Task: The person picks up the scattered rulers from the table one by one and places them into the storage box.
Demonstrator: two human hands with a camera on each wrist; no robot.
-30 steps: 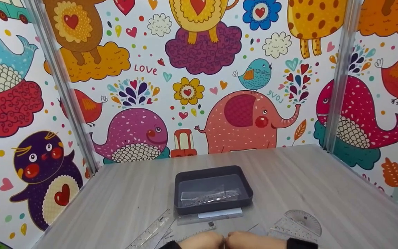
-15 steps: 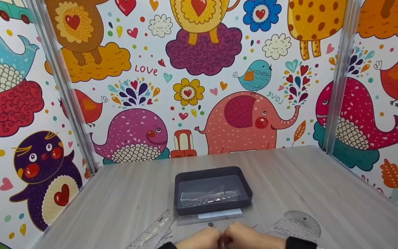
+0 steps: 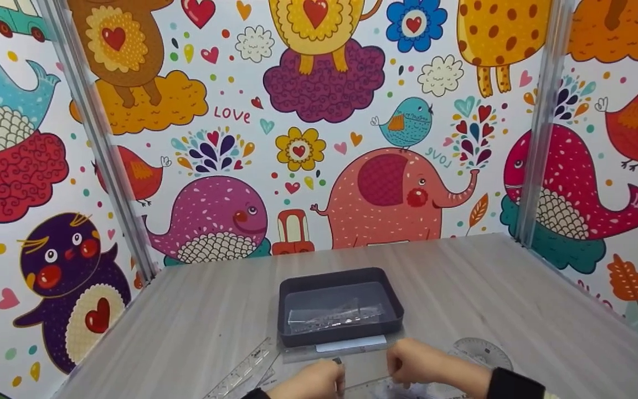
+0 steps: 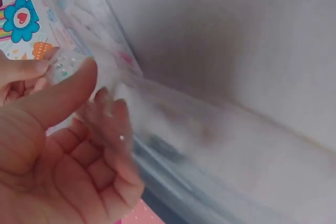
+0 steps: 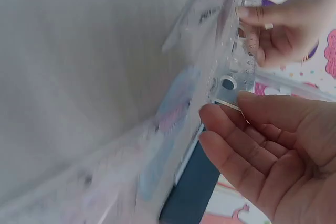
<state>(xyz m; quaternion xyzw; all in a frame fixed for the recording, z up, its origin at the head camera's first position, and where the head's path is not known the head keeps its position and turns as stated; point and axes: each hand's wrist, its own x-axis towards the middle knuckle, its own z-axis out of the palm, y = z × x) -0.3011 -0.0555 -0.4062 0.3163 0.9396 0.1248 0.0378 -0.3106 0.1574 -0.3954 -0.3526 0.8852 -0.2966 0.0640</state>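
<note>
While left hand [image 3: 316, 379] and right hand [image 3: 414, 363] pinch a clear ruler [image 5: 245, 64] between them in front of the grey tray [image 3: 341, 335], a protractor [image 3: 484, 349] lies to its near right.

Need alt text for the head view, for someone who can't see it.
A person's left hand and right hand, both curled, with a clear ruler between them. Beyond is a dark gray tray holding clear plastic pieces; cartoon-print walls rise behind.

I can't read the tiny markings on the clear ruler [image 5: 245, 62], and in my head view the right forearm [image 3: 457, 368] hides part of the protractor [image 3: 484, 350] while the bottom edge crops the left sleeve [image 3: 256, 394].
</note>
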